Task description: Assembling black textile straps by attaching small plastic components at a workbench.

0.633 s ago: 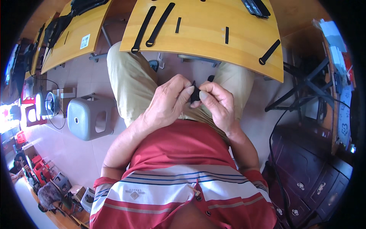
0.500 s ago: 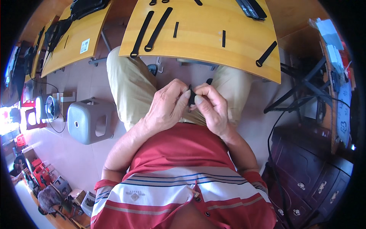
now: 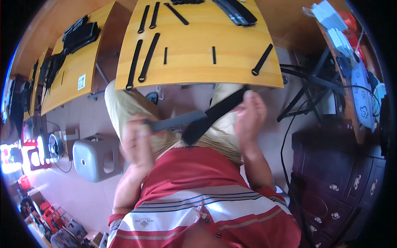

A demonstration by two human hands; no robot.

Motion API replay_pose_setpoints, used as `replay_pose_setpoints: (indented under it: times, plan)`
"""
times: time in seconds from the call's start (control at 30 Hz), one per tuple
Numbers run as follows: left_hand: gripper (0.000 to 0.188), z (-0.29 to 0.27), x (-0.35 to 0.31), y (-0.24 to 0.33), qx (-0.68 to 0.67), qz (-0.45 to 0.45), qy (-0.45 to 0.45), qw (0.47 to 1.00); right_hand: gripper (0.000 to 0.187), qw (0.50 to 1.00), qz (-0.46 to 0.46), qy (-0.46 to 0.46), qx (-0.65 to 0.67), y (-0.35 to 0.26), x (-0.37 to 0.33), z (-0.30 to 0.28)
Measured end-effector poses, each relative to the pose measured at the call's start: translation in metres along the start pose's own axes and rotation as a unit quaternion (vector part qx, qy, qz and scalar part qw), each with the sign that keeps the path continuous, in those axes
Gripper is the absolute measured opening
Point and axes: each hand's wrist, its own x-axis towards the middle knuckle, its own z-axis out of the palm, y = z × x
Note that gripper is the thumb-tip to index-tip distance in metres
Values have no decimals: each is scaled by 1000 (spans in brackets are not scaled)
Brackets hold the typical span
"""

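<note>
My left hand (image 3: 138, 140), smeared by motion, pinches one end of a strap whose grey face (image 3: 178, 120) slants up toward the middle. My right hand (image 3: 251, 115) grips the upper end of a wide black strap length (image 3: 217, 111) that runs down and left above my lap. The grey and black lengths meet or overlap in the middle; I cannot tell whether they are one strap. On the yellow table (image 3: 190, 74) ahead lie long black straps with looped ends (image 3: 149, 58), another at the right (image 3: 262, 60), and two short black strips (image 3: 214, 55).
A dark bundle (image 3: 235, 12) of straps lies at the table's back. Left are a second table (image 3: 89, 62) with black items and a grey plastic stool (image 3: 95, 159). Dark wooden drawers (image 3: 326, 182) and a black cable (image 3: 283, 153) are at right.
My hands have moved apart from a close pinch in front of my lap, and the strap now stretches out between them. My view has shifted, showing more of the table.
</note>
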Motion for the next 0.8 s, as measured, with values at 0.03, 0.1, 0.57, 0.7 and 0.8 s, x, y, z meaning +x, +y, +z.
replay_pose_setpoints:
  times: [0.03, 0.1, 0.57, 0.7, 0.8]
  plan:
    - [16, -11, 1, 8, -68, -3, 60, 996, 21, 999, -15, 38, 24, -8, 13, -15]
    - [19, -41, 6, 17, -156, -7, 123, 980, 22, 993, -60, 74, 69, -27, 24, -42]
    - [21, 23, 189, 47, -78, 84, 110, 987, 24, 985, -95, 84, 114, -69, 36, -94]
    - [24, 92, 243, 22, -102, 69, 22, 992, 25, 980, -78, 132, 128, -62, 38, -108]
    - [25, 129, 276, -4, -73, 84, -12, 994, 23, 980, -73, 127, 135, -61, 38, -117]
